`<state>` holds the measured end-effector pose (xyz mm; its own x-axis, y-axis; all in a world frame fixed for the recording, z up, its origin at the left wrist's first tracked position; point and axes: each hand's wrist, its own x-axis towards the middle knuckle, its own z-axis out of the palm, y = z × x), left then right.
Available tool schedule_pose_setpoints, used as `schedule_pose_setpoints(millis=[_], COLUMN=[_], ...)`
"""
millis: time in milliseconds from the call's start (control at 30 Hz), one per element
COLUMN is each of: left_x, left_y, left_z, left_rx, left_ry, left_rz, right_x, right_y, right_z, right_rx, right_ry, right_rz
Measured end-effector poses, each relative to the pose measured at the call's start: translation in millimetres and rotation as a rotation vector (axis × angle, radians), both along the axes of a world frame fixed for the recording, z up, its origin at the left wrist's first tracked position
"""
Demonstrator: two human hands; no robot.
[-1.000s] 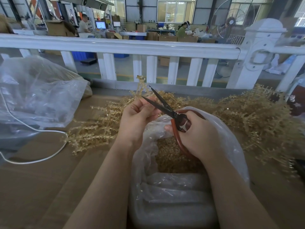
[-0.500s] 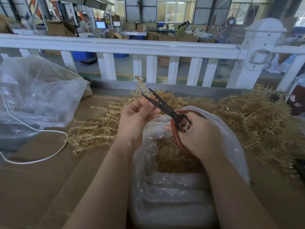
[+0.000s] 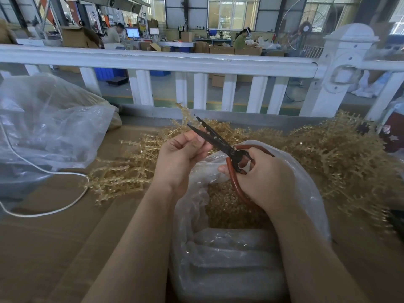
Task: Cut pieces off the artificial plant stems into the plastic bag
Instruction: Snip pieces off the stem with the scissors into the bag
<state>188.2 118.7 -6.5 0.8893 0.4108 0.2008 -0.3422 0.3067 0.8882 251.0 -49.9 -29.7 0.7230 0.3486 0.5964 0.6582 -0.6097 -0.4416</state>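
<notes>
Head view: the stem (image 3: 185,115) pinched in the left hand (image 3: 179,158) now lies between the parted blades of the scissors (image 3: 215,138), where a second ago the blades stood clear; a cut looks imminent. Its long axis runs up and away from the fingertips, tip toward the railing (image 3: 153,62). The right hand (image 3: 260,178) grips the handles over the plastic bag (image 3: 306,193) below.

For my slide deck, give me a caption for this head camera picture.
Left hand feeds a gold stem between open scissors over the bag.
</notes>
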Motion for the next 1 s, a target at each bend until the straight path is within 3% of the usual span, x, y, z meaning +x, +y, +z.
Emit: schedule_pose_setpoints(millis=[167,667,867,1000], left_x=[-0.9,-2.6,-0.1,3.0], left_y=[-3.3,-4.6,-2.6,-3.9], left_z=[-0.1,1.4,-0.9,-2.9], left_rx=[0.055,-0.059,-0.097,-0.071], left_ry=[0.028,0.033,0.065,0.148], left_rz=[-0.018,-0.093,-0.062,-0.042], right_x=[-1.0,-1.3,0.4,2.3], right_y=[1.0,1.7,0.2,0.6], right_z=[2.4,0.1,0.3,-0.3], right_rx=[-0.001,0.029,0.002,0.105], right_ry=[-0.033,-0.047,0.009,0.173], right_rz=[-0.026,-0.018,0.02,0.026])
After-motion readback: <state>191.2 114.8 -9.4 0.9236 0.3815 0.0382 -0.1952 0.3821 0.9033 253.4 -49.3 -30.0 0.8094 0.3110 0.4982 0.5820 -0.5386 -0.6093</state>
